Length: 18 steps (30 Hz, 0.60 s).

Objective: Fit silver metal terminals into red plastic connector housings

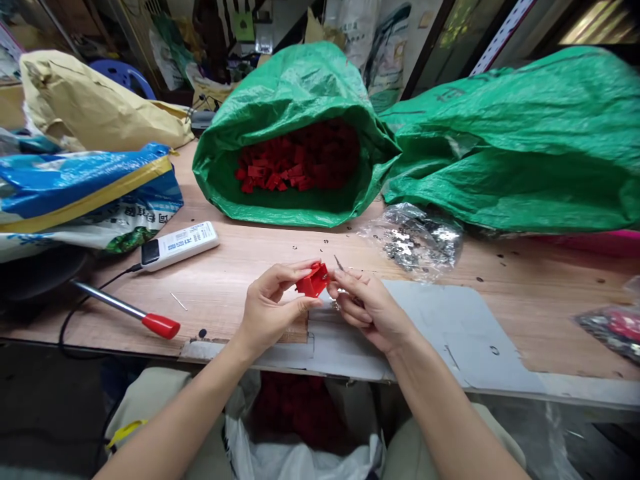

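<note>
Counter (235, 267), wood-faced; contents listed from its left end.

Blue bag (80, 183), printed, yellow-banded, at the left end. Paper sack (95, 100), tan, creased, lying behind it toward the far left corner. Lever (113, 298), metal, red knob (161, 325), near the near left corner. Power bank (183, 247), white, dark panel at one end, cable attached. Pin (179, 301), thin, pale, lying loose between knob and left hand.

Left hand (273, 303): grip clamped, thumb below and fingers above, on the red part. Green sack (295, 80), mouth toward the near edge, set at the far edge; red pieces (280, 167) within. White bag (295, 460), below the near edge; dark red contents. Red part (313, 281), small, hollow, open side toward the right hand; held above the counter, near the middle of the near edge.

Tool (339, 263), slim, metal, point upward, beside the red part. Right hand (373, 310): grip closed on the tool, fingertips just beside the red part; contact between them not clear. Clear bag (373, 232), metal pieces (407, 243) inside, before the sacks. Grey sheet (450, 313), flat along the near edge. Second green sack (525, 127), slumped toward the far right corner. Small bag (600, 322), dark and red contents, at the right end.
</note>
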Tool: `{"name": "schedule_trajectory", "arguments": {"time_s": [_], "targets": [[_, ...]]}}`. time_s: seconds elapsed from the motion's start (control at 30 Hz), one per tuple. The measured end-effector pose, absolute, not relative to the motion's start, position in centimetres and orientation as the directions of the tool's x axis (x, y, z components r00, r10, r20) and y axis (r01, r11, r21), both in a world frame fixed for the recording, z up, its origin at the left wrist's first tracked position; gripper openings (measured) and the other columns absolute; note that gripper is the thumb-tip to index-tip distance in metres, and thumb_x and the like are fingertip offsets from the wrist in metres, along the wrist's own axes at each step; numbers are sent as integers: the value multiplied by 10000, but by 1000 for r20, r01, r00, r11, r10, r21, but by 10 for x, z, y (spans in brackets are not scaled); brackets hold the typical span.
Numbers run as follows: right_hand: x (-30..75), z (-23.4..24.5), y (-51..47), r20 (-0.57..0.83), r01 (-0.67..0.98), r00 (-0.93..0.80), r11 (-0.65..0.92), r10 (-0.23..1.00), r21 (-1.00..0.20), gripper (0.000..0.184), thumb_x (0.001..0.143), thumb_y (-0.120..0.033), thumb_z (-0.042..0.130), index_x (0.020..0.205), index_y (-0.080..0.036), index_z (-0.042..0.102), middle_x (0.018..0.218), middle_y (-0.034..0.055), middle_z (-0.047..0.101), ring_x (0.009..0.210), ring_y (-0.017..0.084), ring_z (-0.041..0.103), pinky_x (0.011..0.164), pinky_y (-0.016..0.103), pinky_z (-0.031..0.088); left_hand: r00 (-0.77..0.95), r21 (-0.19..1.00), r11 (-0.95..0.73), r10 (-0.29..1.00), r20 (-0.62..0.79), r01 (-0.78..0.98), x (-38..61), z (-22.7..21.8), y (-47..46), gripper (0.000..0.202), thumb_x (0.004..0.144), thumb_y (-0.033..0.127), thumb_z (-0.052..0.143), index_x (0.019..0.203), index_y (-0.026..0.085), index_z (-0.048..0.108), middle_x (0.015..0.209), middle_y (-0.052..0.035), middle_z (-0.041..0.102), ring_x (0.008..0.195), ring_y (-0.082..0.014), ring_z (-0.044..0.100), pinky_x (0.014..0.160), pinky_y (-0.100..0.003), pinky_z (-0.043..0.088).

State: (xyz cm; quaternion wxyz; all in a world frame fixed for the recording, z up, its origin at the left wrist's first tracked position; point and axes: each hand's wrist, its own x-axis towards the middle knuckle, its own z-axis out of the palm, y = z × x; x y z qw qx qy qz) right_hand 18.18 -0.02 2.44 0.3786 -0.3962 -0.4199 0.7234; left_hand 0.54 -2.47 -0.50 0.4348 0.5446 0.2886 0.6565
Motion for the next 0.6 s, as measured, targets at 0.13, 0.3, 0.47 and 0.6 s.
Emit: {"name": "schedule_trajectory", "arguments": {"time_s": [0.13, 0.3, 0.47, 0.6], "targets": [[183, 21, -2, -196, -97, -358, -245, 913, -965, 416, 782, -538, 768, 681, -179, 582, 456, -96, 345, 363, 30, 196, 367, 193, 141, 28, 852, -462, 875, 483, -246, 5, -7, -25, 377, 718, 78, 826, 1041, 238, 716, 1196, -64, 732, 1210, -255, 650, 1067, -429, 531], [176, 20, -7, -119, 37, -253, -113, 960, -993, 471, 771, -623, 753, 751, -208, 532, 498, -85, 377, 402, 60, 290, 387, 193, 211, 50, 868, -467, 876, 480, -169, 8, -5, -28, 360, 707, 135, 850, 1029, 223, 716, 1219, -99, 717, 1215, -268, 642, 1047, -437, 531], [177, 18, -5, -211, -43, -257, -229, 943, -972, 474, 722, -622, 797, 777, -216, 558, 471, -88, 376, 356, 38, 207, 360, 189, 152, -10, 831, -528, 845, 535, -177, 11, 3, -27, 330, 697, 167, 858, 993, 198, 716, 1192, -121, 724, 1163, -263, 670, 1030, -437, 530], [181, 17, -2, -285, -43, -293, -311, 913, -950, 451, 694, -580, 834, 860, -219, 621, 431, -83, 368, 346, 26, 153, 358, 175, 99, -23, 822, -537, 839, 543, -190, 10, 6, -25, 296, 679, 177, 865, 934, 185, 715, 1176, -108, 733, 1146, -260, 679, 1030, -433, 530]]}}
